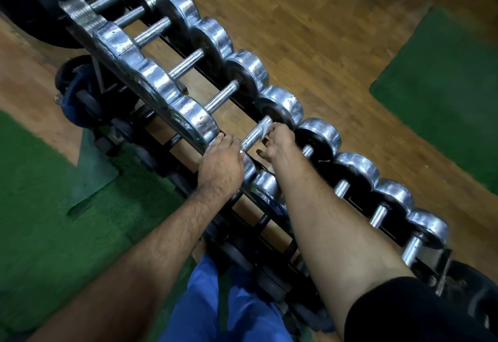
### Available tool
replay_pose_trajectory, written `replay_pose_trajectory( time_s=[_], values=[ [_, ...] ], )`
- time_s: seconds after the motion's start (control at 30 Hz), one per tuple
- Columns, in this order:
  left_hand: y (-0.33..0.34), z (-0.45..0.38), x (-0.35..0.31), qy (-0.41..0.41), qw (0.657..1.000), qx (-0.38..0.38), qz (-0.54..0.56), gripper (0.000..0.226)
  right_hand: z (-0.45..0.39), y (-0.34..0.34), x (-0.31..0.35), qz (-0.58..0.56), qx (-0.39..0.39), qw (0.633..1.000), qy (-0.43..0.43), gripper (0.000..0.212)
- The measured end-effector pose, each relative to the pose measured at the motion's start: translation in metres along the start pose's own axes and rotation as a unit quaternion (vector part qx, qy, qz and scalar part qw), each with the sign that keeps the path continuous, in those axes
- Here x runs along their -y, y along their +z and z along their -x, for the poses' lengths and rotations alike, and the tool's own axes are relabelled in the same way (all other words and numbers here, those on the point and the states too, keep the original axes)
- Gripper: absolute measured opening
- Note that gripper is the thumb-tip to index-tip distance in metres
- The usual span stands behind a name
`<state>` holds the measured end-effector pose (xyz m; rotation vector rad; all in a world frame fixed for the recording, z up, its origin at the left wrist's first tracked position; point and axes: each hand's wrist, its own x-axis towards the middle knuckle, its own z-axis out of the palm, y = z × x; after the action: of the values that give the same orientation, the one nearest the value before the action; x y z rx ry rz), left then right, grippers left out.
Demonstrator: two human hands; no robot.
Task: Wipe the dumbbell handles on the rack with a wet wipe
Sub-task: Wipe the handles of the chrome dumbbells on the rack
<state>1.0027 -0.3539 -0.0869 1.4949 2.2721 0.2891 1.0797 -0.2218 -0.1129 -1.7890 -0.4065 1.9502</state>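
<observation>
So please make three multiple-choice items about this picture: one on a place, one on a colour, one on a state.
1. Where is the wipe?
A. on the floor
B. on a dumbbell handle
C. on the mat

2. What colour is the mat?
A. green
B. red
C. grey

3. What does the left hand do?
A. hangs free
B. holds the wipe
C. rests on a dumbbell head

Key: 1 B, the right hand presses it on the handle; 2 A, plainly green; 3 C, it lies over the chrome head by the rack.

Glossy, dented chrome dumbbell heads (196, 123) line the matt black metal rack (444, 258); the handle (253, 132) at centre looks knurled steel under a white wipe (265, 129). Varnished wood floor (336, 31), rough green matting (444, 77).
</observation>
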Motion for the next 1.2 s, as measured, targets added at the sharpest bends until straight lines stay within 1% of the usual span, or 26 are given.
replay_pose_trajectory(
  time_s=[0.1, 0.2, 0.3, 0.47, 0.57, 0.73, 0.77, 0.83, 0.9, 0.97, 1.03, 1.07, 1.13, 1.2],
  values=[
    [0.004, -0.001, 0.003, 0.006, 1.0, 0.001, 0.0, 0.046, -0.007, 0.004, -0.001, -0.021, -0.032, 0.999, -0.007, 0.022],
    [0.005, -0.001, 0.004, 0.007, 1.0, -0.002, 0.0, 0.046, -0.012, 0.0, -0.009, 0.014, -0.007, 1.0, -0.006, 0.024],
    [0.005, 0.0, 0.004, 0.01, 1.0, -0.005, -0.001, 0.046, -0.018, -0.003, -0.012, 0.053, 0.001, 0.998, -0.019, 0.018],
    [0.007, -0.001, 0.004, 0.007, 1.0, -0.008, -0.008, 0.045, -0.029, -0.007, -0.017, 0.034, -0.008, 0.998, -0.042, 0.024],
    [0.006, -0.001, 0.004, 0.009, 1.0, -0.008, -0.005, 0.046, -0.028, -0.004, -0.018, 0.019, -0.006, 0.999, -0.036, 0.031],
    [0.007, 0.0, 0.004, 0.008, 1.0, -0.012, 0.0, 0.046, -0.021, 0.007, -0.022, 0.099, -0.013, 0.995, -0.002, 0.054],
    [0.008, 0.0, 0.004, 0.009, 1.0, -0.013, 0.001, 0.046, -0.019, 0.008, -0.024, 0.116, -0.012, 0.993, -0.001, 0.054],
    [0.009, 0.0, 0.005, 0.011, 1.0, -0.018, -0.001, 0.046, -0.014, 0.008, -0.023, 0.138, -0.006, 0.99, -0.005, 0.045],
    [0.01, -0.001, 0.007, 0.013, 1.0, -0.017, -0.001, 0.047, -0.016, 0.008, -0.015, 0.117, -0.027, 0.993, -0.02, 0.038],
    [0.011, -0.001, 0.007, 0.016, 1.0, -0.019, -0.003, 0.047, -0.022, 0.01, -0.01, 0.059, -0.052, 0.996, -0.037, 0.037],
    [0.011, -0.002, 0.008, 0.018, 1.0, -0.019, -0.001, 0.046, -0.022, 0.015, -0.012, -0.009, -0.036, 0.998, -0.043, 0.036],
    [0.011, -0.002, 0.008, 0.018, 1.0, -0.019, -0.002, 0.046, -0.022, 0.017, -0.016, -0.041, -0.025, 0.998, -0.045, 0.039],
    [0.012, -0.002, 0.009, 0.021, 1.0, -0.021, -0.006, 0.044, -0.02, 0.017, -0.021, -0.072, -0.012, 0.997, -0.039, 0.045],
    [0.012, -0.003, 0.009, 0.021, 1.0, -0.019, -0.004, 0.044, -0.022, 0.013, -0.021, -0.075, -0.007, 0.996, -0.037, 0.045]
  ],
)
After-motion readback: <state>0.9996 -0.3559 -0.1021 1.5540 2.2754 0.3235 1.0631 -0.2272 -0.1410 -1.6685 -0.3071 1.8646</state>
